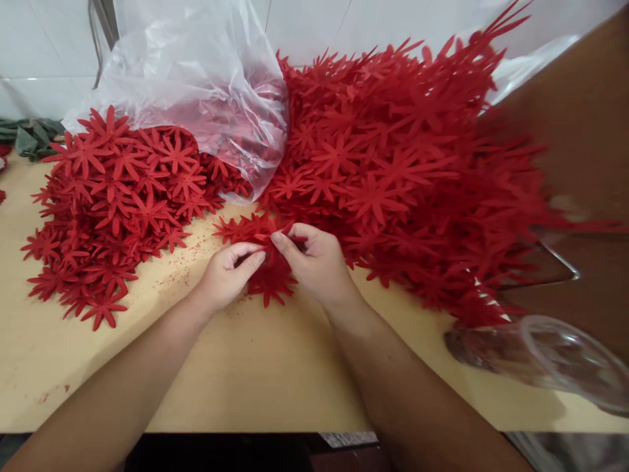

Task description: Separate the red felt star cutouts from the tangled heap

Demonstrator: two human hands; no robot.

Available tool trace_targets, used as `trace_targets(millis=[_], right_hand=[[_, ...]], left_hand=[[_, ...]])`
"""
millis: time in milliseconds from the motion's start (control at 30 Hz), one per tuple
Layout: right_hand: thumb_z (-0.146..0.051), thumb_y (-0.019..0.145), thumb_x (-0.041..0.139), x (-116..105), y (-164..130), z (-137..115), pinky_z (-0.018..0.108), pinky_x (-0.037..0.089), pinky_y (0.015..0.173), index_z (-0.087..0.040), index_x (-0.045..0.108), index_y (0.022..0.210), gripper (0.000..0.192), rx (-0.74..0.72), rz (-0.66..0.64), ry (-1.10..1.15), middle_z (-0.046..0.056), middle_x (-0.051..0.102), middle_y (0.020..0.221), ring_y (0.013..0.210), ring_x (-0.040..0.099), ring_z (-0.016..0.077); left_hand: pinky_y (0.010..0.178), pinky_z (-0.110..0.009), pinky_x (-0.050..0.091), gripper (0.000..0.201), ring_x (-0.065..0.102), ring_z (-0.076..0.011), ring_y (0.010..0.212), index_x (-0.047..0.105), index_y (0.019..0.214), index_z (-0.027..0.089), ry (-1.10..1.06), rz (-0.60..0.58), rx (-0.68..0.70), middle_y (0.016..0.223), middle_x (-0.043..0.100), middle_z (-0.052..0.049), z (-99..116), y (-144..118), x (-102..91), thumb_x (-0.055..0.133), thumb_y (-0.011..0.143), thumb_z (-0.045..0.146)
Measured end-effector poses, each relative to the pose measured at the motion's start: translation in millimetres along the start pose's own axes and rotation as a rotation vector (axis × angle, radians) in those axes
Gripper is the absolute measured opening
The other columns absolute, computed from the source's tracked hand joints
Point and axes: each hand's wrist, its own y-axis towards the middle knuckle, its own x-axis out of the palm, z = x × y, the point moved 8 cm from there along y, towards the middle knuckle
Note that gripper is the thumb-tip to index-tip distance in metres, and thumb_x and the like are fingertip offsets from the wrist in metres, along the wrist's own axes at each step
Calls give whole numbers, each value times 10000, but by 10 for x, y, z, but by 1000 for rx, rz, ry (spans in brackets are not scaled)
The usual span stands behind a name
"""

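Note:
My left hand [228, 272] and my right hand [317, 262] meet at the middle of the pale wooden table [255, 373]. Both pinch a small stack of red flower-shaped cut-outs [270, 278] between fingers and thumbs. The stack rests partly on the table under my hands. A big heap of the same red flower cut-outs [403, 170] lies just behind and to the right of my right hand. A flatter pile of red cut-outs [118, 203] spreads to the left of my left hand.
A clear plastic bag [206, 85] holding more red pieces sits at the back, between the two piles. A clear glass jar [550, 357] lies on its side at the right edge. Dark green pieces [32, 137] lie far left. White tiles back the table.

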Motion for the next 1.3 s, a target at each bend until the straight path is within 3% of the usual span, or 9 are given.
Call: trace_targets(millis=[233, 367, 500, 667, 733, 833, 967, 1100, 1300], right_hand=[[-494, 786, 484, -36, -28, -86, 227, 218, 439, -182, 335, 489, 456, -11, 19, -69, -52, 262, 484, 467, 261, 56], [-552, 775, 469, 117, -51, -45, 231, 217, 447, -182, 343, 497, 479, -9, -90, -96, -50, 270, 490, 472, 267, 58], [-571, 823, 365, 194, -84, -33, 229, 234, 453, -193, 315, 535, 478, 0, -164, -30, -49, 271, 509, 475, 270, 62], [-533, 849, 343, -90, -24, -84, 235, 239, 444, -207, 239, 531, 467, -60, 40, -89, -48, 246, 497, 460, 258, 71], [-472, 844, 404, -193, 4, -113, 243, 307, 485, -200, 329, 528, 423, -113, 111, -209, -33, 348, 507, 488, 338, 87], [-367, 804, 509, -216, 1, -220, 326, 428, 728, -183, 580, 759, 203, -262, 140, -361, 46, 612, 764, 752, 538, 162], [-357, 775, 556, -84, -53, -280, 390, 430, 867, -176, 588, 1053, 333, -315, 52, -277, 100, 635, 1053, 1002, 547, 210], [-358, 755, 585, 116, -81, -152, 310, 489, 717, -173, 611, 941, 263, -154, -104, -59, 67, 669, 904, 791, 611, 159], [-302, 750, 572, 11, -28, -9, 236, 404, 510, -166, 595, 711, 143, -9, 3, 39, -8, 576, 586, 519, 492, 92]], left_hand=[[697, -230, 424, 242, 516, -77, 680, 614, 793, 142, -123, -24, 2, 721, 592, 17, 62, -15, 30, 682, 642, 318], [684, -215, 417, 260, 515, -71, 680, 613, 752, 148, -161, -31, 37, 722, 589, 21, 87, -9, 25, 702, 616, 351], [599, -199, 390, 231, 465, -54, 582, 572, 638, 141, -121, 60, 24, 601, 540, 40, 34, 14, -61, 688, 634, 341], [546, -192, 375, 220, 437, -46, 517, 546, 644, 147, -192, 182, 15, 554, 517, 52, 6, 29, -185, 668, 651, 329], [536, -188, 369, 209, 436, -43, 505, 539, 646, 147, -224, 202, -3, 548, 514, 55, -3, 31, -207, 664, 654, 315], [528, -186, 366, 201, 437, -41, 498, 536, 649, 144, -236, 192, -21, 549, 522, 53, -8, 35, -198, 665, 650, 298], [543, -189, 375, 187, 444, -41, 513, 553, 671, 140, -208, 160, -28, 576, 547, 49, -11, 38, -161, 662, 652, 291], [588, -200, 391, 194, 468, -47, 547, 568, 668, 145, -203, 88, 0, 599, 564, 50, 20, 31, -92, 696, 605, 277], [624, -241, 412, 178, 517, -87, 585, 627, 759, 153, -190, -80, -15, 615, 594, 21, 60, -20, 44, 648, 667, 303]])
